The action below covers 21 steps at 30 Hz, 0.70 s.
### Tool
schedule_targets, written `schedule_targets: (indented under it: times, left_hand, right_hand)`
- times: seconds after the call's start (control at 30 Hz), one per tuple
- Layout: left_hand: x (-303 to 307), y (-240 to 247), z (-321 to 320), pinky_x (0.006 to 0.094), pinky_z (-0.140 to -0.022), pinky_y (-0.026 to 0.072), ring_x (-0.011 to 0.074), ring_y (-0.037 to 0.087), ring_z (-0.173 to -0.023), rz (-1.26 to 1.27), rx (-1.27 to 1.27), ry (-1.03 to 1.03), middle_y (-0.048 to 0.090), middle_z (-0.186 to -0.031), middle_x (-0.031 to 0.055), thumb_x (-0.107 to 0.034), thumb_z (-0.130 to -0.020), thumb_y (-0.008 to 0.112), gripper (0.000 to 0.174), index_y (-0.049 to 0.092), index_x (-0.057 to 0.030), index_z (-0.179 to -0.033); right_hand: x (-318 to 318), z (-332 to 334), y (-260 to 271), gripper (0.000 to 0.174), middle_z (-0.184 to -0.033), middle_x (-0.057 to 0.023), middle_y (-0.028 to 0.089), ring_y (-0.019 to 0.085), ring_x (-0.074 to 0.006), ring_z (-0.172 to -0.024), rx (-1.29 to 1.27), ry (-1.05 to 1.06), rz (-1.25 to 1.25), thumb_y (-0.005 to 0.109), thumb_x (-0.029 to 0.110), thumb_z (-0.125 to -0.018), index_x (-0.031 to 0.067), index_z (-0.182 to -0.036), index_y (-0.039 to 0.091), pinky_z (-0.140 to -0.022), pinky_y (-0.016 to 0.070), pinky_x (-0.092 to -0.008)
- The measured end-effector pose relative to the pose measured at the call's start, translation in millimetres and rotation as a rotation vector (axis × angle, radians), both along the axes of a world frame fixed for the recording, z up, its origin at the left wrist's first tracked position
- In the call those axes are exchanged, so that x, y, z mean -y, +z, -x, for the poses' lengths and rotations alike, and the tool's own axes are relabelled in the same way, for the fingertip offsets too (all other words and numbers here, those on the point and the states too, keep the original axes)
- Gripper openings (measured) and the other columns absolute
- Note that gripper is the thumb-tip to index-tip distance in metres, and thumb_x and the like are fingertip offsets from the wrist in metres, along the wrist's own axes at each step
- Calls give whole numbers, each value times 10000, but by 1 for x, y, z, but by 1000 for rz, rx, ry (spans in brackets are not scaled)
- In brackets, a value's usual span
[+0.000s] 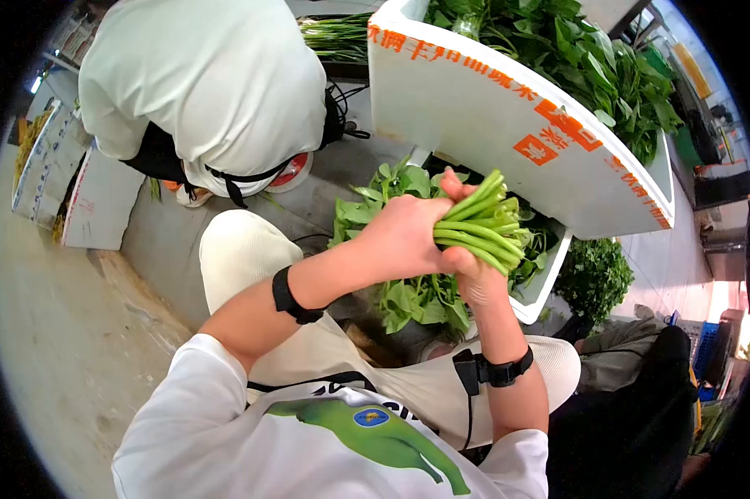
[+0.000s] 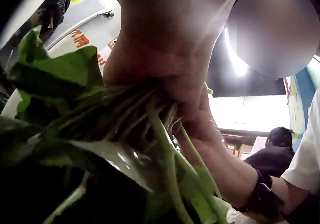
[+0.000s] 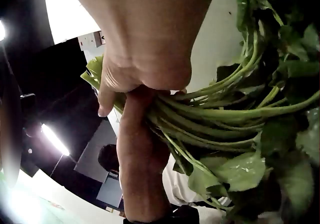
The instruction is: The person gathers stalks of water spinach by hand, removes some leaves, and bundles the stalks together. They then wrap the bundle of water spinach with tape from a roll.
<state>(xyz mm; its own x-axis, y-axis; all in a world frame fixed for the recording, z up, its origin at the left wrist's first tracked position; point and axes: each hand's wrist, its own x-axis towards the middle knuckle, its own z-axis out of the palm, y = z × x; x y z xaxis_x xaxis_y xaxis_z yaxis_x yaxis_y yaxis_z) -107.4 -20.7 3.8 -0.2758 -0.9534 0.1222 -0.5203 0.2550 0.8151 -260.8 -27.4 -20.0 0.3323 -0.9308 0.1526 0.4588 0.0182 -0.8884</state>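
Both hands grip one bunch of leafy greens (image 1: pixel 481 223) by its stems, above a white foam box (image 1: pixel 550 287). In the head view, the pale cut stem ends stick out to the right between the hands. My left hand (image 1: pixel 404 237) wraps the stems from the left; my right hand (image 1: pixel 479 279) holds them from below, thumb against the stalks. Leaves (image 1: pixel 425 303) spread below and left of the hands. In the right wrist view, long stems (image 3: pixel 215 114) run from my right hand (image 3: pixel 145 69) to broad leaves. The left wrist view shows the stems gathered under my left hand (image 2: pixel 165 49).
A large white foam box with orange print (image 1: pixel 508 125), heaped with greens (image 1: pixel 574 58), stands ahead on the right. Another person in white (image 1: pixel 209 91) bends over at the upper left. Cardboard boxes (image 1: pixel 101 204) stand left; a dark green bunch (image 1: pixel 595 279) lies right.
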Motion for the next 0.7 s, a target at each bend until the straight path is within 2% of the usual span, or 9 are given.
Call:
schedule_targets:
  times: [0.1, 0.13, 0.23, 0.3, 0.4, 0.53, 0.63, 0.67, 0.7]
  left_hand:
    - [-1, -2, 6, 429, -759, 556, 392, 680, -814, 34, -120, 6, 697, -846, 192, -342, -653, 806, 541, 666, -35, -1076]
    - [0, 1, 4, 398, -798, 554, 386, 679, -925, -17, -26, -29, 695, -1017, 200, -251, -681, 776, 582, 615, -28, -1193]
    - [-2, 1, 0, 385, -835, 545, 358, 680, -944, -75, -83, -48, 685, -1031, 192, -233, -638, 802, 674, 584, -18, -1239]
    - [2, -1, -12, 343, -961, 489, 268, 618, -1127, -153, -207, -210, 619, -1222, 193, -206, -596, 860, 837, 514, 41, -1318]
    - [5, 9, -34, 326, -1070, 423, 206, 532, -1246, -308, -321, -303, 557, -1347, 185, -248, -575, 937, 1051, 410, 118, -1407]
    - [5, 9, -46, 350, -1017, 461, 213, 598, -1168, 46, -58, -159, 607, -1288, 153, -245, -573, 933, 992, 459, -5, -1412]
    - [5, 15, -61, 350, -1002, 476, 202, 608, -1141, 222, -206, -143, 622, -1269, 139, -209, -591, 921, 923, 494, -18, -1385]
    - [6, 16, -69, 371, -849, 521, 278, 670, -963, 152, -159, -88, 674, -1026, 153, -285, -552, 927, 695, 626, -22, -1121]
    - [4, 20, -76, 365, -800, 527, 271, 685, -874, 67, -215, -52, 695, -961, 140, -266, -569, 916, 592, 639, -28, -1035]
  right_hand:
    - [0, 0, -4, 736, -1285, -114, 608, 503, -267, -1318, 5, -25, 14, 865, 225, -737, 39, -1332, 476, -1117, 398, -457]
    - [-1, 0, -5, 614, -1209, -110, 638, 506, -284, -1315, 17, -51, 23, 816, 167, -777, 32, -1285, 498, -1114, 398, -470]
    - [2, -1, -2, 510, -1087, -95, 652, 504, -313, -1315, -2, -88, 97, 759, 115, -797, 32, -1232, 505, -1104, 403, -485]
    - [1, 0, 1, 511, -1114, -93, 629, 504, -316, -1311, -50, -111, 86, 747, 96, -808, 40, -1248, 493, -1100, 405, -491]
    - [5, -10, 8, 510, -1178, -112, 629, 465, -312, -1348, 45, -59, 84, 741, 73, -820, 54, -1262, 489, -1114, 393, -498]
    - [11, -35, 26, 507, -1175, -117, 647, 420, -321, -1384, 82, 1, 134, 740, 81, -824, 49, -1266, 493, -1127, 374, -506]
    - [19, -56, 36, 490, -1192, -113, 646, 408, -324, -1393, 25, 35, 316, 746, 71, -818, 42, -1257, 528, -1122, 375, -496]
    - [19, -63, 41, 506, -1208, -113, 640, 473, -268, -1328, -28, 12, 324, 775, 82, -801, 37, -1256, 557, -1073, 420, -420]
    - [20, -71, 46, 506, -1208, -113, 640, 473, -268, -1328, -28, 16, 314, 775, 82, -801, 37, -1256, 557, -1073, 420, -420]
